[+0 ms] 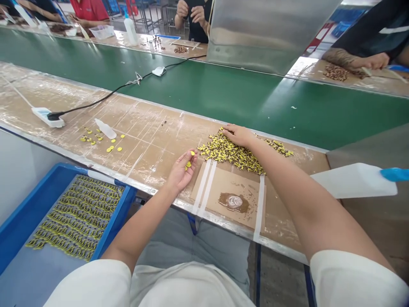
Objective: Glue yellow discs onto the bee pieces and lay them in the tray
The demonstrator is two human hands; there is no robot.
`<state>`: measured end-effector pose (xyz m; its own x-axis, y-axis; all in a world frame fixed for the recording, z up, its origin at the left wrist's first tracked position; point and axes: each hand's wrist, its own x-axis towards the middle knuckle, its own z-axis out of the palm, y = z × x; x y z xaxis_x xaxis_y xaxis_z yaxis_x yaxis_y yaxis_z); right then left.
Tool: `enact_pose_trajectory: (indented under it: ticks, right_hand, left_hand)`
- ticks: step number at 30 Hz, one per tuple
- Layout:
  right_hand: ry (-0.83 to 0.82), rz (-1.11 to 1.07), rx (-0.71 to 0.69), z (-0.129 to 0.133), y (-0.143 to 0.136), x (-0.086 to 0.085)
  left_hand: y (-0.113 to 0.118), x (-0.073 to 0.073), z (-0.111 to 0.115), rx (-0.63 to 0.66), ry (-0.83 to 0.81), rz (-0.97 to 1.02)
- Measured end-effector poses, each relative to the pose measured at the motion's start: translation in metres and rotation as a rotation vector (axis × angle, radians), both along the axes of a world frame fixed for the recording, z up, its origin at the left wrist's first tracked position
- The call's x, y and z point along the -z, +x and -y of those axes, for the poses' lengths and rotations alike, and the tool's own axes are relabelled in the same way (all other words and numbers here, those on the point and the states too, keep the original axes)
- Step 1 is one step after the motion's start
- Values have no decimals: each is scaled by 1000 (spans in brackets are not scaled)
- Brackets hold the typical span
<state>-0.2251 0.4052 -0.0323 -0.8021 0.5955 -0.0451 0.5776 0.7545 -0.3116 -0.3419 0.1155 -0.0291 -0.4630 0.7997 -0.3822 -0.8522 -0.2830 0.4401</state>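
Observation:
My left hand (182,171) is held over the table's front edge, its fingers curled round small yellow discs (188,164), one of them pinched at the fingertips. My right hand (238,135) rests on the back of a heap of small yellow and dark pieces (234,154); its fingertips touch the heap, and whether they grip a piece is hidden. In front of the heap lies a taped cardboard sheet (228,181) with a wet brown patch and a clear round blob (234,201). More yellow discs (110,149) lie at the left beside a white nozzle-like piece (106,128).
A blue tray (129,200) with rows of yellow-dark pieces sits below left. A white bottle (358,181) lies across the right side. A black cable (105,97) crosses the green belt (179,91) from a power strip (47,117). Other people sit beyond.

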Motion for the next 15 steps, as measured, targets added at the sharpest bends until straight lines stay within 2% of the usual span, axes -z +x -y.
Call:
enact_pose_trajectory:
  ticks: [4, 7, 9, 11, 15]
  right_hand:
    - [13, -3, -57, 13, 7, -7]
    - [96, -85, -21, 28, 15, -19]
    - [190, -194, 32, 45, 24, -31]
    - [233, -242, 24, 66, 36, -44]
    - [132, -147, -116, 110, 55, -54]
  left_hand:
    - [-1, -1, 1, -8, -23, 16]
    - [-1, 0, 3, -6, -12, -1]
    - [-1, 1, 5, -2, 4, -19]
    - [0, 2, 7, 8, 31, -46]
    - [2, 3, 8, 31, 76, -98]
